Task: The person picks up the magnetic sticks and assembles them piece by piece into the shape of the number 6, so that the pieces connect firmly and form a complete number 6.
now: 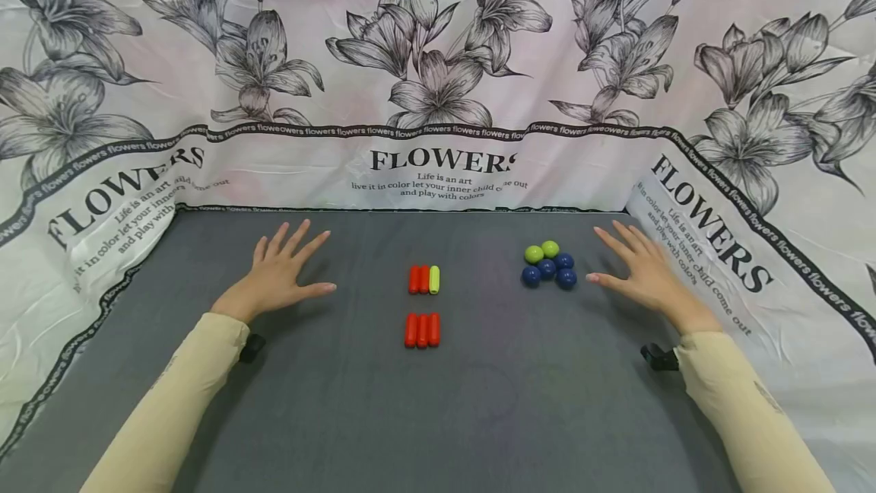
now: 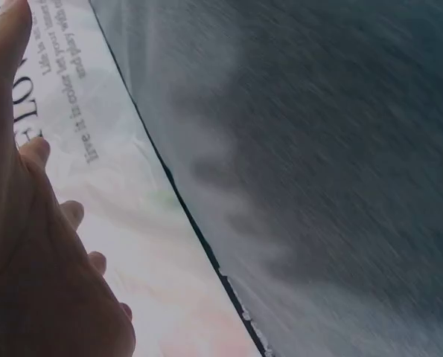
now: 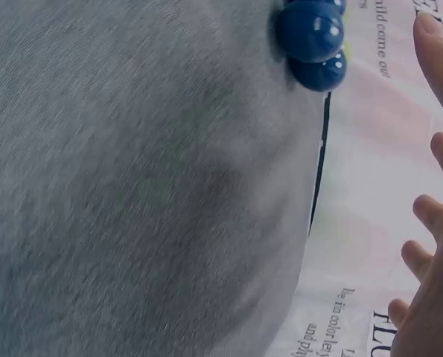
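My left hand (image 1: 277, 276) is spread over the left part of the grey table, holding nothing. Over the right part my right hand (image 1: 639, 268) is spread too, its thumb close beside a cluster of balls. That cluster has several dark blue balls (image 1: 547, 269) and two green balls (image 1: 534, 254) behind them. Mid-table, two red sticks (image 1: 419, 280) and one yellow-green stick (image 1: 434, 280) lie side by side. Nearer to me lies a row of three red sticks (image 1: 422, 331). In the right wrist view, blue balls (image 3: 309, 31) show at the top, left of the thumb.
A grey cloth (image 1: 383, 417) covers the table. White fabric with printed flowers and lettering (image 1: 438, 166) rises behind it and along both sides. Each wrist wears a black strap mount, such as the right one (image 1: 659, 357).
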The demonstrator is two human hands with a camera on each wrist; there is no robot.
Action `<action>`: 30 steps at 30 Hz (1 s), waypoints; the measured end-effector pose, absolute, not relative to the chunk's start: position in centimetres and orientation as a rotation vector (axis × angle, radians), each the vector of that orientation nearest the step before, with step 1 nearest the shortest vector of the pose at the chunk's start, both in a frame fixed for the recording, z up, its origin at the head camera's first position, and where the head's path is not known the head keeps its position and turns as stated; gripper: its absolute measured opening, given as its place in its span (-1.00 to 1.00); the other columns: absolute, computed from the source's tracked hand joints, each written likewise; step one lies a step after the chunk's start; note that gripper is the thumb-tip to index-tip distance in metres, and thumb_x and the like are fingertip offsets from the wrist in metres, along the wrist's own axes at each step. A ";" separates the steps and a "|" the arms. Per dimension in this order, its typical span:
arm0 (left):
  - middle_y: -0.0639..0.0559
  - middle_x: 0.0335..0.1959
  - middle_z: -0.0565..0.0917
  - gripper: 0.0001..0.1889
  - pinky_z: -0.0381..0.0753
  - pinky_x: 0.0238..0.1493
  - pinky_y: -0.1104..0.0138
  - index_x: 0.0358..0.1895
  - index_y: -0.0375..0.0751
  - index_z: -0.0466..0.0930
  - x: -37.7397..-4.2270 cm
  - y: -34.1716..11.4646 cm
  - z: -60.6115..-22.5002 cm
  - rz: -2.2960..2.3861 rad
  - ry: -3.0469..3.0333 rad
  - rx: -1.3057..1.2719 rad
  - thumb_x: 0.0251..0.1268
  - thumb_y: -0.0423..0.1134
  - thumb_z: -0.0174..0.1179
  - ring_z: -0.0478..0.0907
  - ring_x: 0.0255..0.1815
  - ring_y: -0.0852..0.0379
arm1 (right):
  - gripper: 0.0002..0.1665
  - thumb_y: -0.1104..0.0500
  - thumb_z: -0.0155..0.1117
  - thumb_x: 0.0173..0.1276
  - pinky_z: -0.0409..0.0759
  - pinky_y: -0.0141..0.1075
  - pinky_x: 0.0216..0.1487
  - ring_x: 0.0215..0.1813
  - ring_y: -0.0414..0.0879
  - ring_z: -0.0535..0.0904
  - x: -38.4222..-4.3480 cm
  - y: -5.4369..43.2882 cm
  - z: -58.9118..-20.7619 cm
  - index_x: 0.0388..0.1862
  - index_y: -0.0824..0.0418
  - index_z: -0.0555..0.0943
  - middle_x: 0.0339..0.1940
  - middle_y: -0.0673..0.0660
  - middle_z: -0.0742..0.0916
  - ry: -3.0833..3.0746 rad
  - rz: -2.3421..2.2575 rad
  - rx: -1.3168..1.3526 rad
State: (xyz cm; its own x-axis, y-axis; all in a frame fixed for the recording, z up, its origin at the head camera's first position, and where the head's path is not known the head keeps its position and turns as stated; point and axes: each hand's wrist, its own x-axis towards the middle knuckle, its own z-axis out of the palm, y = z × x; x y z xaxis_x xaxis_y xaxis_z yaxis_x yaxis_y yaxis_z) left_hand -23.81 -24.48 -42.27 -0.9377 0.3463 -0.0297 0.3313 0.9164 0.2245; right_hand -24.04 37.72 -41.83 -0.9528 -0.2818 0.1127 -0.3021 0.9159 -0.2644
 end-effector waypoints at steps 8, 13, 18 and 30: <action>-0.04 0.67 -0.27 0.02 -0.34 0.49 -0.38 0.61 0.26 -0.20 -25.1 -21.3 -42.2 0.417 2.990 0.614 0.20 0.42 0.14 -0.41 0.65 -0.30 | 0.00 -0.20 0.30 0.34 -0.04 0.49 0.40 0.58 0.44 -0.02 -25.1 36.9 -41.6 0.62 -0.12 0.04 0.63 0.30 0.12 -2.998 0.639 0.469; 0.04 0.68 -0.24 0.00 -0.32 0.52 -0.34 0.61 0.30 -0.22 -25.8 -18.9 -42.0 0.549 2.920 0.667 0.23 0.36 0.18 -0.36 0.66 -0.26 | -0.05 -0.22 0.26 0.37 0.00 0.44 0.43 0.57 0.43 0.03 -26.2 36.5 -42.0 0.62 -0.12 0.06 0.61 0.31 0.20 -3.015 0.780 0.412; 0.05 0.66 -0.06 -0.04 -0.15 0.51 -0.33 0.60 0.29 -0.11 -26.5 -16.2 -42.2 0.692 2.871 0.767 0.23 0.30 0.24 -0.13 0.64 -0.26 | -0.10 -0.28 0.18 0.41 0.07 0.38 0.46 0.58 0.38 0.09 -27.1 35.9 -42.4 0.61 -0.11 0.10 0.61 0.27 0.23 -3.036 0.954 0.332; -0.01 0.53 0.27 -0.16 -0.06 0.61 -0.15 0.52 0.03 0.19 -27.6 -10.6 -43.6 1.074 2.628 0.830 0.22 0.05 0.38 0.16 0.57 -0.08 | -0.20 -0.23 0.14 0.46 0.26 0.25 0.45 0.51 0.26 0.28 -29.0 34.6 -43.0 0.55 0.06 0.23 0.48 0.29 0.44 -2.968 1.355 0.259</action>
State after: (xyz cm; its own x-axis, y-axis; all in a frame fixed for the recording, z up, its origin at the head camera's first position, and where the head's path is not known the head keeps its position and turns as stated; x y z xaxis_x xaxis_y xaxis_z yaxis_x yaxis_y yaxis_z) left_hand -27.56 -10.58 -43.60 -0.8269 0.5609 0.0399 0.4283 0.5824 0.6909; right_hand -28.98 34.58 -42.98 -0.9790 -0.1970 -0.0533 -0.0888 0.6463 -0.7579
